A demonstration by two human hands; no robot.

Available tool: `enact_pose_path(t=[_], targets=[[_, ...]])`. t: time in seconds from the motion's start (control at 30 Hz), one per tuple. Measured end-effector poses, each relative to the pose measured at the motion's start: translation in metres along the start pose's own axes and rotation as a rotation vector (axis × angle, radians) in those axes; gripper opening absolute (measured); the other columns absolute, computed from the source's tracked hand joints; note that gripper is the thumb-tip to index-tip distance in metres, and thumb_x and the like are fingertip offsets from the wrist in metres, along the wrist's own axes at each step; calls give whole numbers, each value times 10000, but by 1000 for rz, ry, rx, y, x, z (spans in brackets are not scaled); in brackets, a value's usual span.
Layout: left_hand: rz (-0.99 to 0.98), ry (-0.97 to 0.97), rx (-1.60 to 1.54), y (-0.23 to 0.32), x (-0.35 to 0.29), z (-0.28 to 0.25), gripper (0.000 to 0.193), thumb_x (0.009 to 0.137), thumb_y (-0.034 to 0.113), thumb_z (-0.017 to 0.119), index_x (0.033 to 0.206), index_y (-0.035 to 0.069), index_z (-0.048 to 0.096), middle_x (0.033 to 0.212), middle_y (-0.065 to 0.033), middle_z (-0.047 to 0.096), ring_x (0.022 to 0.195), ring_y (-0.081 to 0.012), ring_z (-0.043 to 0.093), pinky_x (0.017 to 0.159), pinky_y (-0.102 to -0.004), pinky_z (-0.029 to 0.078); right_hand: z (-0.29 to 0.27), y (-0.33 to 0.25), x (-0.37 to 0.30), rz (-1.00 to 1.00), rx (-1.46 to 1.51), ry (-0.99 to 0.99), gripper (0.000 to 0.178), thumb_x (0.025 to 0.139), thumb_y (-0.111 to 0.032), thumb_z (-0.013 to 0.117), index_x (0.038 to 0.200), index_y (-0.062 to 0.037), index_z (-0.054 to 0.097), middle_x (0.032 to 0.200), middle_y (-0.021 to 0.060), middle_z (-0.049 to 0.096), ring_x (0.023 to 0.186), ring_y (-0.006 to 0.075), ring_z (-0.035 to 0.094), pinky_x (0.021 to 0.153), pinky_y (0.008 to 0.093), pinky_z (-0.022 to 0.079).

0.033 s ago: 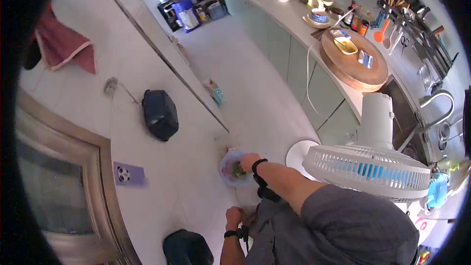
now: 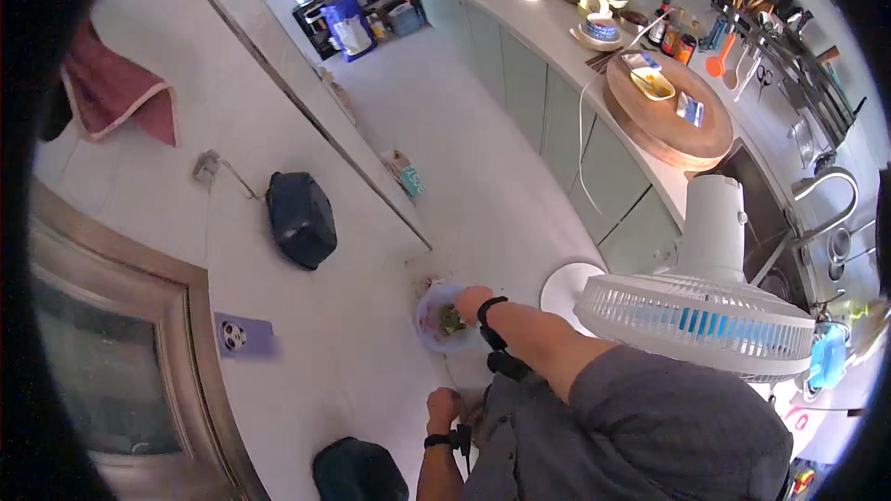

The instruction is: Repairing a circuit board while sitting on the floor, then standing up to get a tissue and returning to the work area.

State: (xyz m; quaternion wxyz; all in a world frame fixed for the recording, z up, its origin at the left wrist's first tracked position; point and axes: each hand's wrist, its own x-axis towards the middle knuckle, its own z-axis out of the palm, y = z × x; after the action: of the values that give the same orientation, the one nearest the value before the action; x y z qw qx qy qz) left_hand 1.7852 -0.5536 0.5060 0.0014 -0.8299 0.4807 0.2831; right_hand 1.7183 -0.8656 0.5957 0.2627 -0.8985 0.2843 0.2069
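A round bin (image 2: pixel 429 339) with a pale bluish rim stands low, near the middle of the view. Green leafy scraps (image 2: pixel 451 320) lie inside it, with some reddish bits to one side. At the bin's right edge is my right hand (image 2: pixel 474 304), its fingers curled and closed; what they hold, if anything, is hidden. My left hand (image 2: pixel 444 405) is closed below the bin, close to my body, and I cannot make out anything in it. Both wrists wear black bands.
A white fan (image 2: pixel 701 325) stands close by on my right. Beyond it, a counter carries a round chopping board (image 2: pixel 668 121) with a yellow dish. On the left wall hangs a dark container (image 2: pixel 303 221); another dark container (image 2: pixel 359 470) is at the lower edge.
The view has shifted very slightly. My hands, the bin and the scraps stay as they were.
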Motion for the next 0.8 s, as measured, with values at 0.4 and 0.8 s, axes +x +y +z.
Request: enact_pose_path(t=[0.4, 0.8], targets=[[19, 137, -283, 7, 66, -120, 312, 739, 84, 617, 985, 137, 800, 958, -149, 743, 914, -347, 709, 856, -435, 560, 25, 202, 106, 302, 3, 30, 246, 804, -173, 608, 947, -45, 762, 971, 220, 728, 930, 368, 715, 829, 470, 576], [-160, 81, -431, -50, 184, -145, 368, 800, 61, 508, 991, 162, 805, 861, -55, 773, 720, -208, 740, 788, -359, 590, 71, 325, 144, 620, 383, -223, 181, 840, -267, 701, 848, -105, 781, 821, 60, 768, 765, 233, 751, 696, 388, 601]])
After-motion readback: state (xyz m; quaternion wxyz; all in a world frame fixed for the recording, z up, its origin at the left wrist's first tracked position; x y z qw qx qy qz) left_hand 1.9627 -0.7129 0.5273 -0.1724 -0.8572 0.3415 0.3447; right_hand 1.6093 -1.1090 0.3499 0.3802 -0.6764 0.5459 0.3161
